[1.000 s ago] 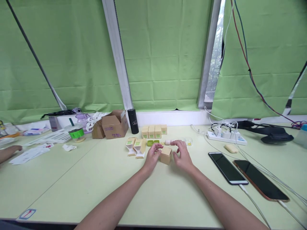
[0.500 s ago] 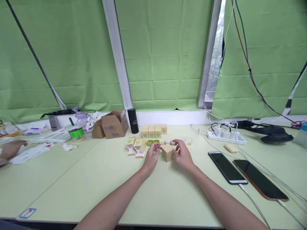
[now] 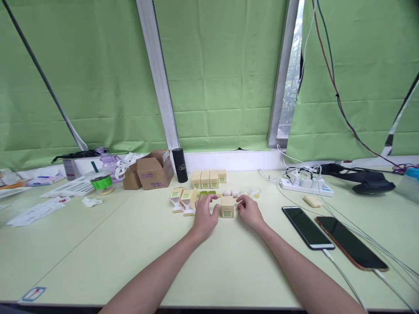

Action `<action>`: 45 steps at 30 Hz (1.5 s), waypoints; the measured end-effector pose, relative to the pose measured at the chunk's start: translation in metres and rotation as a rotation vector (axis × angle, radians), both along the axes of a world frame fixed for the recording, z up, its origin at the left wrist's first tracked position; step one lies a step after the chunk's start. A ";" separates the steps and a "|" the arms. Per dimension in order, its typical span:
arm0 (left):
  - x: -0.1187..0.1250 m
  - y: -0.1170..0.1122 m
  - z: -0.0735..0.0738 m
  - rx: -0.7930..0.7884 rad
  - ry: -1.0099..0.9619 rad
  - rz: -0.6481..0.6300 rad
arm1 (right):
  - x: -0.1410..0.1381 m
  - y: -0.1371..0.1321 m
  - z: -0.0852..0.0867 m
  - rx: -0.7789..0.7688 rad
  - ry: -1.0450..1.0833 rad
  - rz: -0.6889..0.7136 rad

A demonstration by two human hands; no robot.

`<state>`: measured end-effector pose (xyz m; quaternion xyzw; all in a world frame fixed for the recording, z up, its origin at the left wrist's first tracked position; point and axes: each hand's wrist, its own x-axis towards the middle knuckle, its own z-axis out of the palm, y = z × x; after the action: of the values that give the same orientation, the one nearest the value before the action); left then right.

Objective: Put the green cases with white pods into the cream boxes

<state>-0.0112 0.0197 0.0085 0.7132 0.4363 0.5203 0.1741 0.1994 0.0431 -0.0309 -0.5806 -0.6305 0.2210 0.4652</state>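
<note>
A small kraft-coloured box (image 3: 227, 207) stands closed on the table, its green-and-white square facing me. Left of it, my left hand (image 3: 205, 216) is open, thumb and fingers apart, with a small gap to the box. On the other side my right hand (image 3: 249, 212) holds nothing, its fingers loosely bent near the box. Two similar boxes (image 3: 187, 202) with open, tilted fronts lie beyond my left hand. Behind the closed box are a green twin case (image 3: 207, 193), a pale pink twin case (image 3: 231, 193) and a clear twin case (image 3: 250, 192).
Several kraft boxes (image 3: 205, 179) stand in a row at the back. A black cylinder (image 3: 180, 165) and an open carton (image 3: 155, 171) are left of them. On the right lie two phones (image 3: 307, 227) with cables, and a power strip (image 3: 307, 187). A drink cup (image 3: 101, 181) stands left.
The box has turned so its green-and-white square faces me. Both hands have let go and drawn slightly apart from it. Another person's hand at the far left has gone out of view.
</note>
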 end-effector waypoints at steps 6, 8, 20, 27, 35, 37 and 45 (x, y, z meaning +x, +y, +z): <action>0.011 -0.006 0.011 0.057 0.227 -0.159 | 0.001 0.001 -0.001 0.011 -0.015 -0.014; 0.016 -0.003 0.016 0.058 0.286 -0.198 | 0.001 0.001 -0.001 0.015 -0.017 -0.015; 0.034 0.068 0.075 -0.040 0.584 -0.249 | 0.000 0.000 0.000 0.024 -0.024 -0.015; 0.052 0.118 0.120 0.053 0.875 -0.007 | 0.000 0.000 0.001 0.003 -0.036 -0.012; 0.063 0.147 0.084 0.080 0.994 0.053 | 0.000 -0.001 0.001 -0.017 -0.054 0.005; 0.064 0.151 0.073 0.075 1.017 0.066 | 0.000 -0.001 0.002 -0.024 -0.056 0.005; 0.061 0.153 0.048 0.046 1.092 0.127 | -0.002 -0.002 0.005 -0.077 -0.076 0.013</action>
<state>0.0498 0.1725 0.0569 0.8554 0.4938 0.0934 -0.1250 0.1976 0.0408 -0.0255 -0.6021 -0.6425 0.2257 0.4168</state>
